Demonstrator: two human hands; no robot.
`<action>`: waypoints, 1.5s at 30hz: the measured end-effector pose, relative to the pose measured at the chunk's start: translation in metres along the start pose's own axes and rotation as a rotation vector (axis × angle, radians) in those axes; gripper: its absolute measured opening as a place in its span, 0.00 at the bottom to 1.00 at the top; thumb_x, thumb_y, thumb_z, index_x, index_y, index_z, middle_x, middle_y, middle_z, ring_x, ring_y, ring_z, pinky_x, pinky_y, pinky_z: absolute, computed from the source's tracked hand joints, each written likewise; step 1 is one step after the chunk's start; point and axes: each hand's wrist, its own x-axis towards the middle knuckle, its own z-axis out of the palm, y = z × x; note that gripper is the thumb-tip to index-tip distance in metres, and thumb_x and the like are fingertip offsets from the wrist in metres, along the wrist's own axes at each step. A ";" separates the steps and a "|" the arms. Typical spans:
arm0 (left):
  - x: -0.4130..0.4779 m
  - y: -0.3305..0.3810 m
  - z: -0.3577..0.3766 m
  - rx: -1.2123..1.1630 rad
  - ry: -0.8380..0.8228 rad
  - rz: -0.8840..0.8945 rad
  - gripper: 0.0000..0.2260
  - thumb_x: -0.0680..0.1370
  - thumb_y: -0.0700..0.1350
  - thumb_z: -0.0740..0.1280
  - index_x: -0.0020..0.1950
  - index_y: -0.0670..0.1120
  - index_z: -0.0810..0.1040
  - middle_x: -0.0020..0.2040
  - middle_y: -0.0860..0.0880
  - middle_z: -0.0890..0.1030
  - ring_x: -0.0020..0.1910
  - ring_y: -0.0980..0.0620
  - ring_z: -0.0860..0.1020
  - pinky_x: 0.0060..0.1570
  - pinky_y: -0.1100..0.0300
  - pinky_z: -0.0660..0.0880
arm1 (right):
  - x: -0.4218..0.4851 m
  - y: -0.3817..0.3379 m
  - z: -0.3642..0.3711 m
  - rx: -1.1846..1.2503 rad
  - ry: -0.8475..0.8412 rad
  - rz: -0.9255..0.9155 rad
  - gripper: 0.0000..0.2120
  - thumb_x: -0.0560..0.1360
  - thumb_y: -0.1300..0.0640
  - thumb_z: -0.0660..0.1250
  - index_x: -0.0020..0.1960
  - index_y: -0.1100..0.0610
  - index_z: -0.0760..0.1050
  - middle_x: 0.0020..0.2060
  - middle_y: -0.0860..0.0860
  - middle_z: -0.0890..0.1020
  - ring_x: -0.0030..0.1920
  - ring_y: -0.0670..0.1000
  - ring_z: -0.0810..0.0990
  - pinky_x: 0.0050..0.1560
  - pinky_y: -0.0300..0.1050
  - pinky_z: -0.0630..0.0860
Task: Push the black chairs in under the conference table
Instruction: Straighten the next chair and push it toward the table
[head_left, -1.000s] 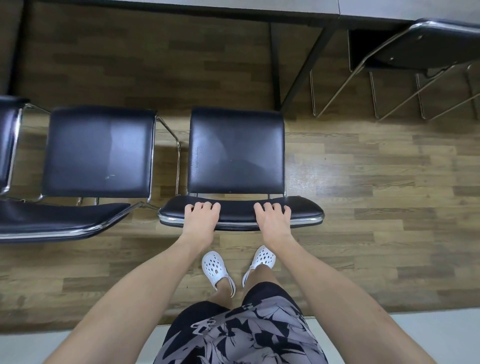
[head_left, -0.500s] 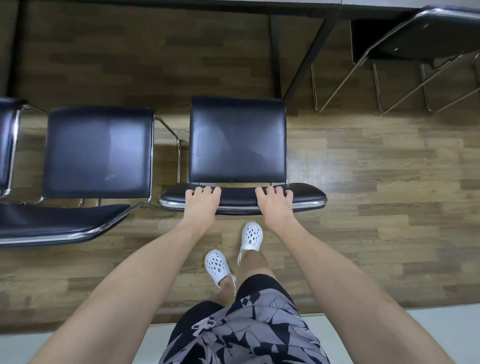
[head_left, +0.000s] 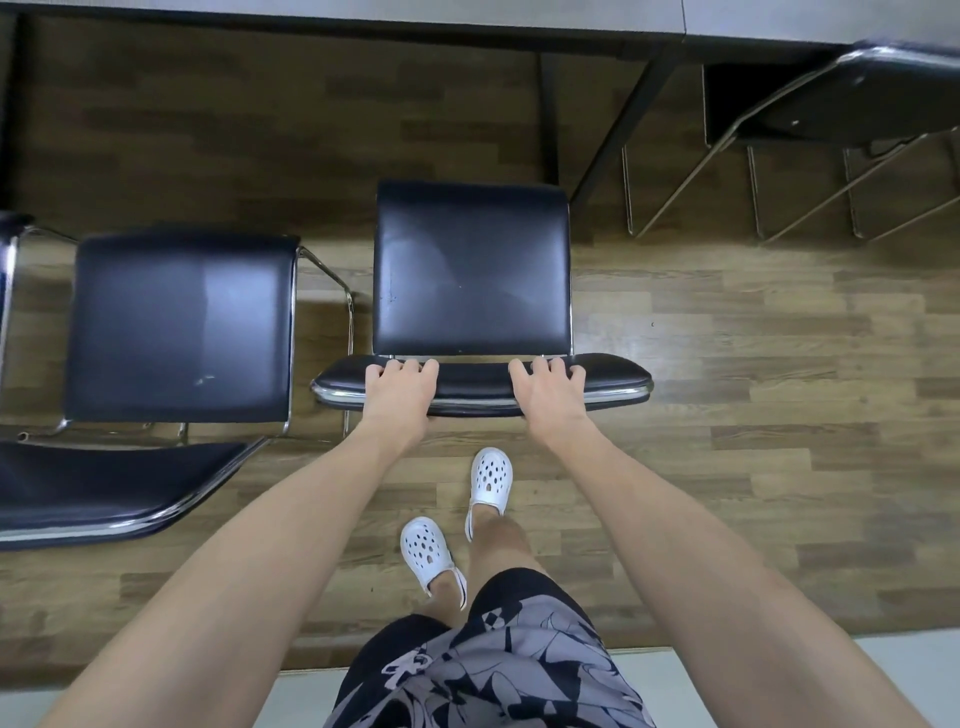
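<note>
Head camera shows left hand (head_left: 397, 392) and right hand (head_left: 551, 389) gripping the backrest (head_left: 483, 387) of the middle chair (head_left: 470, 270), fingers curled over its top; its seat points straight ahead toward the desk (head_left: 363, 13), both hands equally near.

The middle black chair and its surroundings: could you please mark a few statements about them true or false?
1. The left hand and right hand both grip the backrest of the middle chair. True.
2. The middle chair sits fully under the conference table. False: its whole seat shows, short of the tabletop.
3. The left chair stands nearer the table than the middle chair. False: it stands further back.
4. The person wears white shoes. True.
</note>
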 end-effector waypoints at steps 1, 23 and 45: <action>0.005 0.000 -0.002 -0.001 0.002 -0.002 0.23 0.75 0.47 0.71 0.66 0.47 0.65 0.62 0.47 0.75 0.62 0.44 0.72 0.58 0.50 0.64 | 0.005 0.002 -0.003 -0.002 0.000 0.001 0.30 0.66 0.68 0.70 0.63 0.54 0.62 0.58 0.56 0.73 0.60 0.58 0.70 0.62 0.57 0.63; 0.086 -0.014 -0.051 -0.006 0.060 -0.056 0.44 0.73 0.45 0.74 0.79 0.41 0.49 0.79 0.46 0.55 0.78 0.49 0.53 0.74 0.48 0.54 | 0.083 0.029 -0.051 0.022 0.148 0.039 0.43 0.74 0.67 0.64 0.78 0.58 0.39 0.76 0.64 0.48 0.77 0.63 0.46 0.73 0.63 0.45; 0.148 -0.034 -0.098 0.012 0.062 -0.068 0.48 0.74 0.40 0.72 0.79 0.45 0.38 0.80 0.45 0.41 0.79 0.48 0.40 0.75 0.42 0.47 | 0.151 0.042 -0.093 0.085 0.203 0.021 0.45 0.73 0.69 0.61 0.78 0.55 0.35 0.77 0.63 0.41 0.76 0.65 0.38 0.73 0.67 0.41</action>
